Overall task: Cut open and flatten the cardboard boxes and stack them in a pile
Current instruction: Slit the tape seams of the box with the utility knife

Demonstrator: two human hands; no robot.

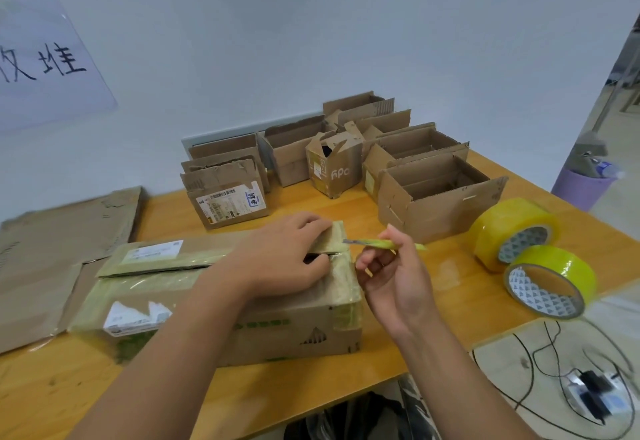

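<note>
left hand [277, 256] fingers hooked in taped box [221, 297] seam, steadying it on bench [398, 342] | right hand [391, 273] grips green cutter [377, 242], blade at flap end, likely slitting tape | flattened cardboard [52, 259] piled left | open boxes [346, 162] wait behind

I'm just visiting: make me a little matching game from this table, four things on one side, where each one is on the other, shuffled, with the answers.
Things:
1. taped box
2. tape rolls
3. flattened cardboard
4. knife

Places:
A. lying flat at the table's left end
B. held in the right hand
C. under the left hand, near the front edge
D. on the table's right side

Pairs: 1-C, 2-D, 3-A, 4-B
</note>
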